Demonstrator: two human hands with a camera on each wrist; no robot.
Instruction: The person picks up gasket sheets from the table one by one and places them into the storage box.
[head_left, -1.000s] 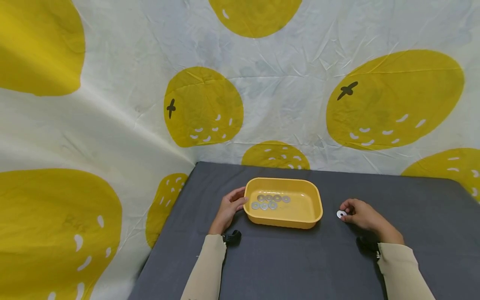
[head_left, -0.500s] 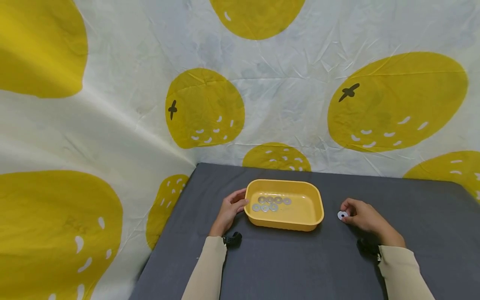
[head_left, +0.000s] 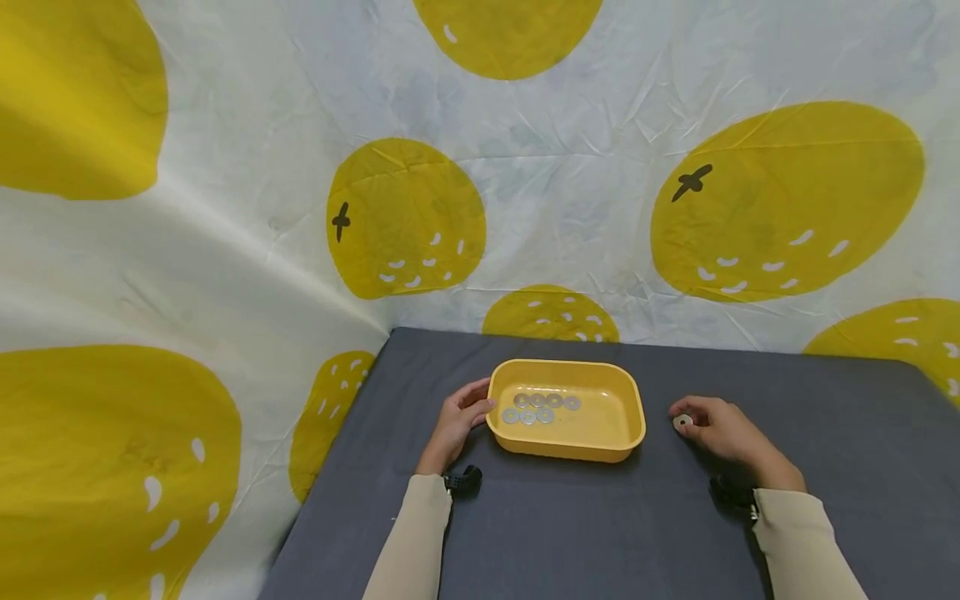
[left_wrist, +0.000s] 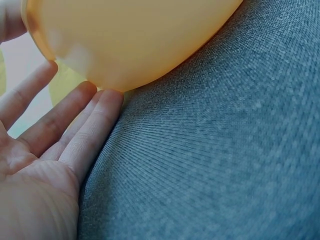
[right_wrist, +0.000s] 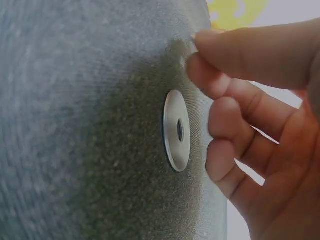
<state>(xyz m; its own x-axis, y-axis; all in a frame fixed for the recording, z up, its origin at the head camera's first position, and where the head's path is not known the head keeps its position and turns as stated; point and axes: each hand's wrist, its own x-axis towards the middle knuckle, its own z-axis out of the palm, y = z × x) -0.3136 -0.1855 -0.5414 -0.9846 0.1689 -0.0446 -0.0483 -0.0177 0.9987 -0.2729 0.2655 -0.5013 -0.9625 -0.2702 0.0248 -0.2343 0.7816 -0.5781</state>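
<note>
i see the left hand (head_left: pixel 459 417) lying on the grey tabletop (head_left: pixel 570 525) with its fingers straight and relaxed, fingertips (left_wrist: pixel 102 102) touching the left outer wall of the yellow tray (head_left: pixel 626 417). nothing is held in that grip. the tray stands near the middle of the tabletop, toward the far edge, and seven flat metal washers in the tray (head_left: pixel 542 407) lie in two rows in its left half.

the right hand (head_left: pixel 723 429) rests on the tabletop to the right of the tray, apart from it. its fingers are curled over a single washer (head_left: pixel 682 422) that lies flat on the cloth. in the right wrist view this washer (right_wrist: pixel 177 130) sits just beside the bent fingers; i cannot tell whether they touch or pinch it.

behind the tabletop hangs a white backdrop (head_left: pixel 585 183) printed with large yellow fruit.
</note>
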